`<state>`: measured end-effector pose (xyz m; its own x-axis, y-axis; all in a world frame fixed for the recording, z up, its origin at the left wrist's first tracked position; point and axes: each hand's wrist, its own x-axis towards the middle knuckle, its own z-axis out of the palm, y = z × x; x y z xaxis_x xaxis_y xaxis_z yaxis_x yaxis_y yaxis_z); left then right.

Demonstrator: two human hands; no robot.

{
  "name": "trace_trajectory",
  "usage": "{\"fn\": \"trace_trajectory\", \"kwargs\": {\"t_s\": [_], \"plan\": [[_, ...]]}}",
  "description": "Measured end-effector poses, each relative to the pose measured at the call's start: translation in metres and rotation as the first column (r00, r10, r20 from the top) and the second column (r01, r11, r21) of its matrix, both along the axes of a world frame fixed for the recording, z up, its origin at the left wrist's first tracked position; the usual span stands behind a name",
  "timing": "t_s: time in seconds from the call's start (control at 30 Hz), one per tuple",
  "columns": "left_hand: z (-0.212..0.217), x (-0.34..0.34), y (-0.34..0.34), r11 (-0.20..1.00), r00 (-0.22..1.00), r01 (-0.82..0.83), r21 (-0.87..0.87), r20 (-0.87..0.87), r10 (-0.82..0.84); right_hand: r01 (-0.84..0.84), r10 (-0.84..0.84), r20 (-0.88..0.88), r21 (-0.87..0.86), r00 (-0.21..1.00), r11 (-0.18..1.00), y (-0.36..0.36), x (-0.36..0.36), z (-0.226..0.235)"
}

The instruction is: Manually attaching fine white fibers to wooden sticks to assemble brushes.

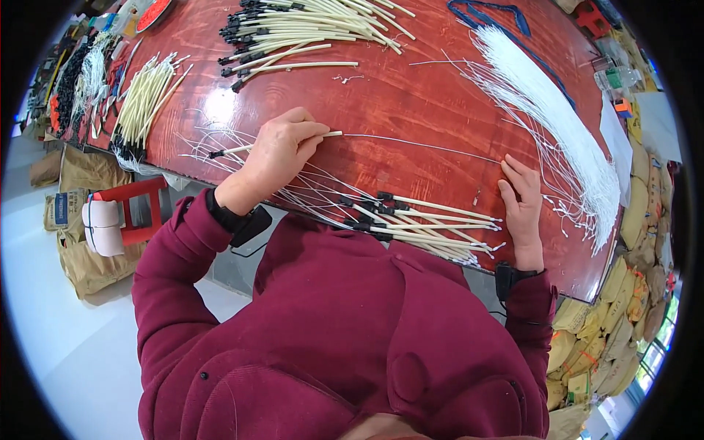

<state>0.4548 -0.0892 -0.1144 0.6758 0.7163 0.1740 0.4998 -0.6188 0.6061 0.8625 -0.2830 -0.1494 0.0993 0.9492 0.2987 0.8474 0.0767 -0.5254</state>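
My left hand point(275, 150) is closed round a thin cream tube point(238, 149) with a black piece at its left end. From the tube's right end a thin white string point(418, 142) runs across the table to the fingertips of my right hand point(522, 196), which pinch it. Between my hands, along the near table edge, lies a row of cream tubes point(440, 221) with black ends on the left and white tips on the right. Loose white strings point(315, 192) trail from these black ends, partly beneath my left forearm.
On the red table point(396, 95), a large pile of black-ended tubes point(315, 29) lies at the back. A smaller bunch point(150, 99) sits at left. A thick bundle of white strings point(550, 95) covers the right side, beside a blue strap point(532, 51). A red stool point(147, 209) stands left.
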Motion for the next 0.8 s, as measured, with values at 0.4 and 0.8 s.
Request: {"fn": "trace_trajectory", "kwargs": {"t_s": [0.4,0.8], "plan": [[-0.0013,0.0038,-0.0017,1.0,0.999,0.003,-0.009,-0.037,-0.003,0.008,-0.008,-0.002,-0.009,1.0,1.0,0.0006,0.004,-0.0029],[-0.0033,0.0094,-0.0009,1.0,1.0,-0.002,-0.018,-0.019,0.002,0.013,-0.013,0.006,-0.04,1.0,0.999,-0.001,0.0042,-0.005]]}}
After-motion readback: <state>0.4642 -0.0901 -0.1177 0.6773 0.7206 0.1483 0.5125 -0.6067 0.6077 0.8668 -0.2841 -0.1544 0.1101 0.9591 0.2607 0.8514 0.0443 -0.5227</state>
